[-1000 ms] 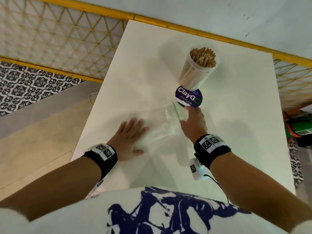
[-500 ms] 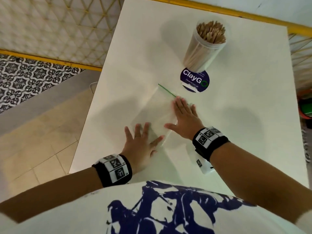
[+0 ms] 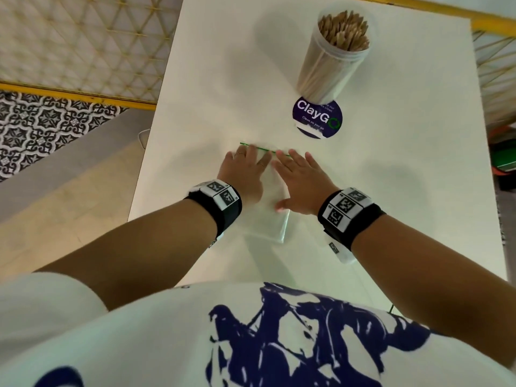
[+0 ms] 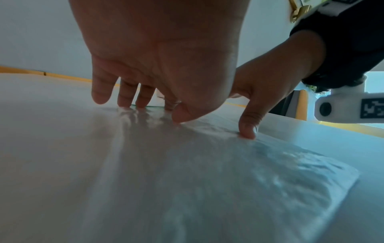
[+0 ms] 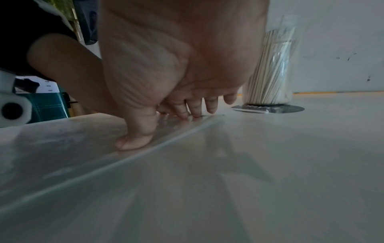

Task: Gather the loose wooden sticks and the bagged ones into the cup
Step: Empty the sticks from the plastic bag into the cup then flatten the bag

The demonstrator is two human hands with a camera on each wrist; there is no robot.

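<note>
A clear plastic cup (image 3: 332,60) packed with wooden sticks (image 3: 343,32) stands upright at the far side of the white table (image 3: 405,177); it also shows as the cup (image 5: 272,69) in the right wrist view. A flat, empty-looking clear zip bag (image 3: 269,219) with a green seal line (image 3: 251,147) lies on the table in front of me. My left hand (image 3: 245,169) and right hand (image 3: 296,177) press flat on the bag side by side, fingers straight and reaching the seal. In the left wrist view the fingertips (image 4: 126,100) and thumb touch the bag (image 4: 270,172).
A round purple sticker (image 3: 317,118) is on the table just in front of the cup. The table's left edge drops to a tiled floor (image 3: 55,191). A yellow-framed lattice railing (image 3: 78,51) runs behind and left. Green and dark objects (image 3: 502,163) sit beyond the right edge.
The bag has turned so its green seal faces away from me. Both hands have slid forward over it and now lie flat side by side near the seal.
</note>
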